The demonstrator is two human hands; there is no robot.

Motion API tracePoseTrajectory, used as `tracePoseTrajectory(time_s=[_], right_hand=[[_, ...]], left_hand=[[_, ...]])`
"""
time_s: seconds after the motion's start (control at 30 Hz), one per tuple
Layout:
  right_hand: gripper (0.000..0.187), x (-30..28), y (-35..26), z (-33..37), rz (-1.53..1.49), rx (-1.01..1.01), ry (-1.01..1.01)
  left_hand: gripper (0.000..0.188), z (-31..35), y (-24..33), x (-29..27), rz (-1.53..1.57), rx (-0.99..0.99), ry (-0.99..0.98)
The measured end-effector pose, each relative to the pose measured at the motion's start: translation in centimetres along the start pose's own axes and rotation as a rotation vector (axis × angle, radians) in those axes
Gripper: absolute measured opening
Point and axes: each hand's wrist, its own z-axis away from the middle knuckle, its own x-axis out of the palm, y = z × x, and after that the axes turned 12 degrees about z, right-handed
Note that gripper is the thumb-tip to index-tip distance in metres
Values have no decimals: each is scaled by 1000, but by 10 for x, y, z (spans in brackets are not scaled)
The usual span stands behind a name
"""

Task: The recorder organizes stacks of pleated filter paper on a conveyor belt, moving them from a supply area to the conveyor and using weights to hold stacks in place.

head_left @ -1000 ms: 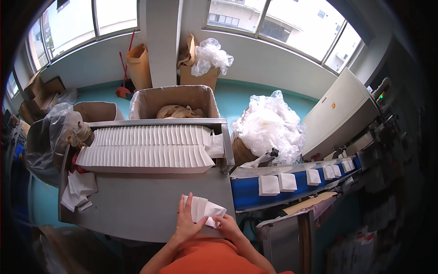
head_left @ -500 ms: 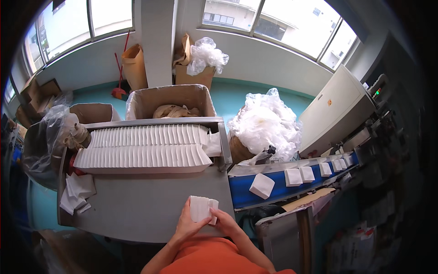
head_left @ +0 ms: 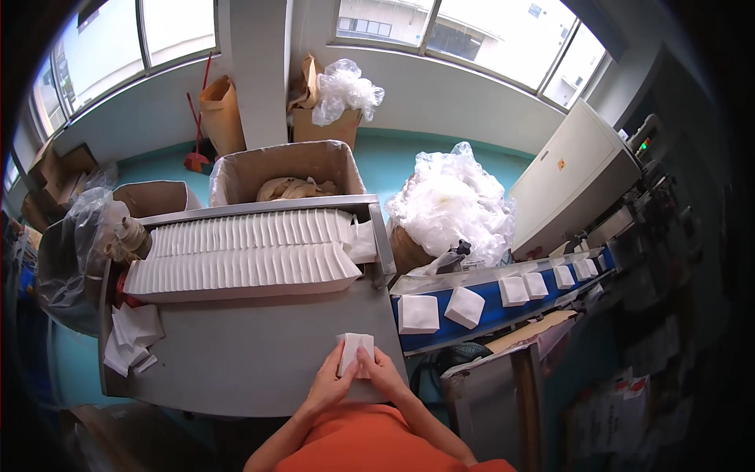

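Stack (head_left: 356, 345) between hands (head_left: 333, 383), long axis pointing forward.

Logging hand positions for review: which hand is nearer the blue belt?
Right: the right hand is apart from the blue belt, to its left; the left hand is farther left.

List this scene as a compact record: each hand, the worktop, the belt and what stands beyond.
Left hand: gripping the left side of a small white stack
Right hand: gripping the same stack from the right
Worktop: grey table; two long rows of white folded sheets at its far side, loose white sheets near its left edge
Belt: blue conveyor belt, right of the table, carrying several white blocks
Beyond: large open box, heaped translucent plastic, pale cabinet
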Motion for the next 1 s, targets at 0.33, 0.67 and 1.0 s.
tracePoseTrajectory(time_s=[0.33,0.67,1.0], right_hand=[[28,-3,36,1,-323,272,-179],[20,-36,40,-34,-826,34,465],[26,2,43,75,-675,211,395]], left_hand=[[65,5,18,-11,-17,-19,76],[27,-28,9,-85,230,-288,65],[48,-129,-16,23,-149,-93,-233]])
